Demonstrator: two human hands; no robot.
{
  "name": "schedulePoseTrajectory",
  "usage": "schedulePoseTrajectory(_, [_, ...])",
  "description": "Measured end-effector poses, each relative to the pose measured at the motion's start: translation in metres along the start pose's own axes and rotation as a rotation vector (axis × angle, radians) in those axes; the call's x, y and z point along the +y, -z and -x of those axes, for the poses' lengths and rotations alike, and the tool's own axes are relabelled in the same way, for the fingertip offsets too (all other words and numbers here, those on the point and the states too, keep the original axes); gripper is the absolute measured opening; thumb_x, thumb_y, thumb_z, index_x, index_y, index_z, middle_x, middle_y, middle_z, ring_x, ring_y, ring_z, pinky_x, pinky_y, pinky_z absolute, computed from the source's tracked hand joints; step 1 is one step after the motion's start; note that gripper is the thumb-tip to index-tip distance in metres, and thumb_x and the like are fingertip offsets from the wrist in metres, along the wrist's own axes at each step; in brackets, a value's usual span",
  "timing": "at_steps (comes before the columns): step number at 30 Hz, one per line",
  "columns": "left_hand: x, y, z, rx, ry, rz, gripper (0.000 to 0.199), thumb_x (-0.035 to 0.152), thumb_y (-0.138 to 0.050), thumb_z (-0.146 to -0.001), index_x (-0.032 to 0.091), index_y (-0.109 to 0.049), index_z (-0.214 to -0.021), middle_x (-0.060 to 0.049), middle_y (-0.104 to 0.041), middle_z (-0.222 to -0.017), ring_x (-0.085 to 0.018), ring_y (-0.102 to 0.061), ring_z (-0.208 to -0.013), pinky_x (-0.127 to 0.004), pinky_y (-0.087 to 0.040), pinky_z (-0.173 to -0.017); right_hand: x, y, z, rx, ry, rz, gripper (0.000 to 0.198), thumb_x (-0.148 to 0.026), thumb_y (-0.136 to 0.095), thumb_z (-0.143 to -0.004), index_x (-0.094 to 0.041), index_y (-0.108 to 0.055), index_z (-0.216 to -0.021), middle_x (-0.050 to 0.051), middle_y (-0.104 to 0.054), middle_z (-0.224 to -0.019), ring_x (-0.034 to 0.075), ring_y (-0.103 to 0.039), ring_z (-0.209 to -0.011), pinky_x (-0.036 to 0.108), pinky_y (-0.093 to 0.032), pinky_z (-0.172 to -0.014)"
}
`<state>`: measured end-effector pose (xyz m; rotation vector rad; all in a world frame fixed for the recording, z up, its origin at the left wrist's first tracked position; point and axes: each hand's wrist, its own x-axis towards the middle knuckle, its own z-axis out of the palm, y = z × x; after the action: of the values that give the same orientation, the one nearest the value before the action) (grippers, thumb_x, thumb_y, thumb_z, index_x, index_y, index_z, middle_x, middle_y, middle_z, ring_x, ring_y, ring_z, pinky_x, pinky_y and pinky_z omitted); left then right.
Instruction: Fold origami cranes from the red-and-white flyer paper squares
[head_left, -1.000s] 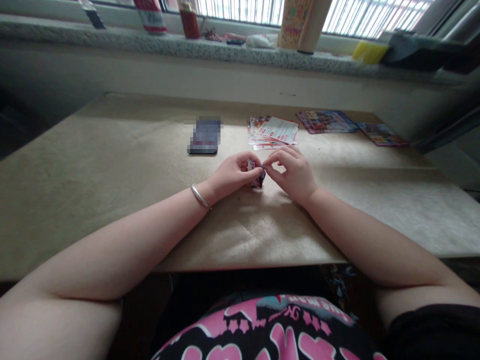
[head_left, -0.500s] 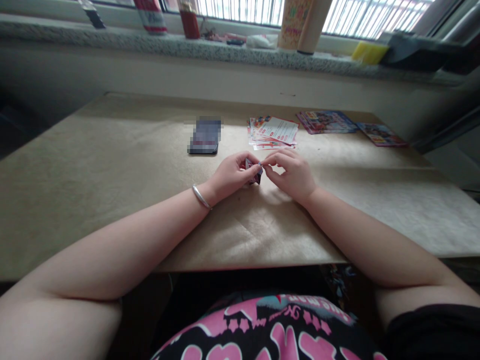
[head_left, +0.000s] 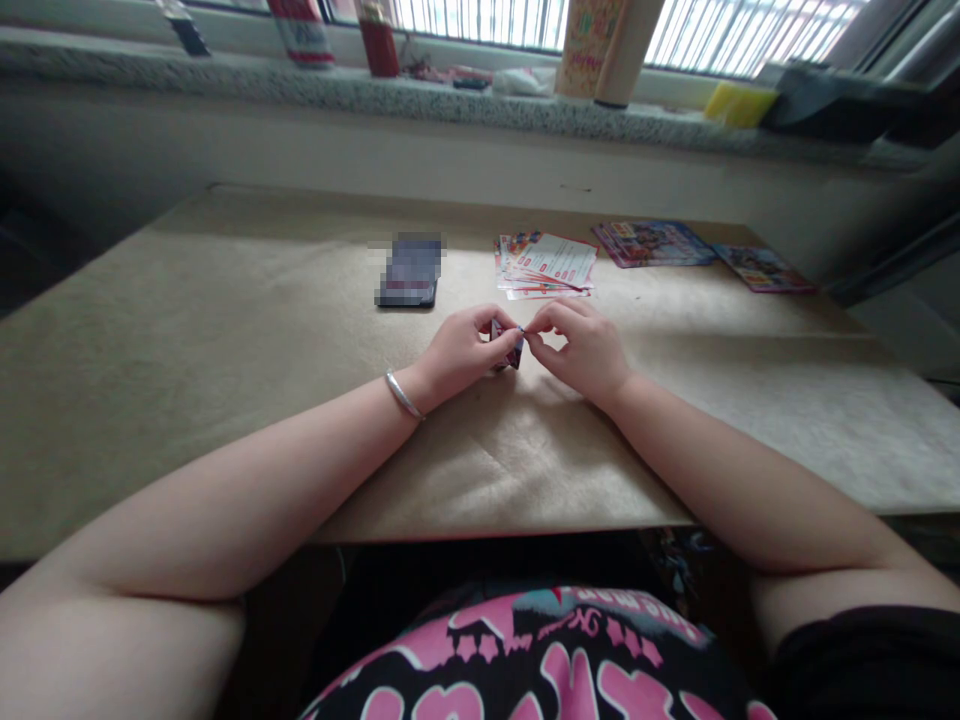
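My left hand (head_left: 469, 345), with a silver bangle on its wrist, is closed around a small dark-red and whitish packet (head_left: 513, 356), held just above the table. Most of the packet is hidden behind my fingers. My right hand (head_left: 581, 345) pinches the packet's upper corner between thumb and fingertips, almost touching the left fingertips. Just beyond my hands lies a loose, fanned pile of printed papers or cards (head_left: 559, 262), white with red and coloured patches.
A blurred dark phone-like slab (head_left: 410, 272) lies left of the pile. Colourful flat packs (head_left: 656, 244) and another one (head_left: 763, 269) lie to the back right of the table (head_left: 187, 350). Bottles, a yellow block (head_left: 740, 104) and other items stand on the stone windowsill (head_left: 450, 105).
The packet has tilted slightly between my fingers, and my right fingertips have shifted a little at its corner. Everything on the table stays where it was.
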<state>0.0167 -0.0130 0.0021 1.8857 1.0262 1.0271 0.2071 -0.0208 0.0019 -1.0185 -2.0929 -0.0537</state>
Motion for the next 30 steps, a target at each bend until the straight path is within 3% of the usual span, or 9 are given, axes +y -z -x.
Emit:
schedulePoseTrajectory(15, [0.0005,-0.0004,-0.0016,-0.025,0.03,0.077,0.021,0.035,-0.066,-0.08,0.014,-0.063,-0.078,-0.001,-0.066,-0.066,-0.01,-0.06,-0.056,-0.019,-0.048,-0.054,-0.0051,0.0002,0.0007,0.036,-0.005,0.094,0.007,-0.019,-0.057,-0.084,-0.024,-0.058,-0.078,0.002,-0.063,-0.08,0.017,-0.057,-0.078,0.029,-0.043,-0.068])
schedulePoseTrajectory(30, [-0.0039,0.0002,-0.0023,-0.187,0.059,0.262,0.031,0.042,-0.071,-0.079,0.013,-0.061,-0.082,-0.002,-0.066,-0.065,-0.01,-0.06,-0.053,-0.019,-0.049,-0.05,0.0006,0.0045,0.0005,-0.017,0.08,-0.098,0.007,-0.019,-0.056,-0.085,-0.023,-0.062,-0.086,0.002,-0.065,-0.084,0.016,-0.06,-0.079,0.029,-0.048,-0.071])
